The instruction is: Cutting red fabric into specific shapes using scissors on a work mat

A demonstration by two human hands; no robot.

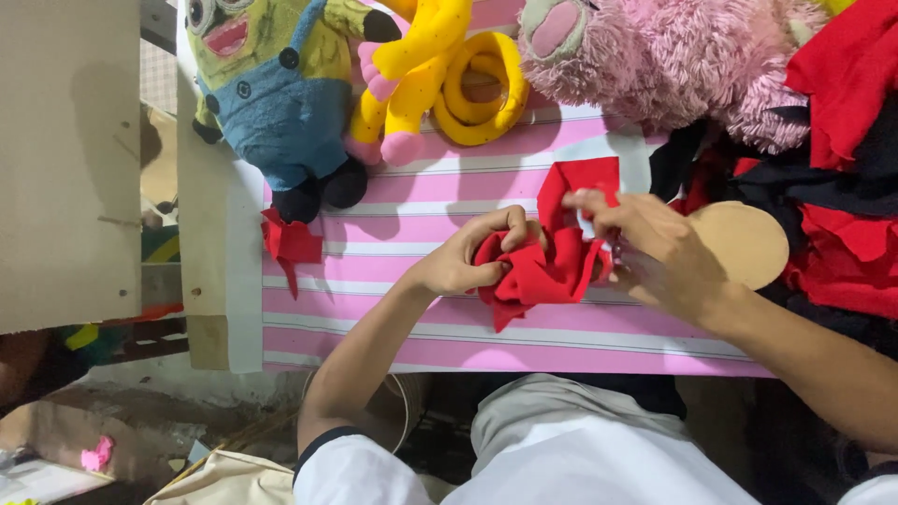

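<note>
Both hands work a bunched red cloth (541,271) on the pink striped table (393,327); left hand (468,257) pinches its edge; right hand (645,248) grips the opposite side.

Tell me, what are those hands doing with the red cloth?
A person sits at a table with a pink striped cover and holds a crumpled piece of red fabric in both hands. The left hand pinches one side and the right hand grips the other. Above them lie a yellow and blue stuffed toy, a yellow plush toy and a fluffy pink plush. A pile of red and black fabric sits to the right, beside a round tan disc.
</note>
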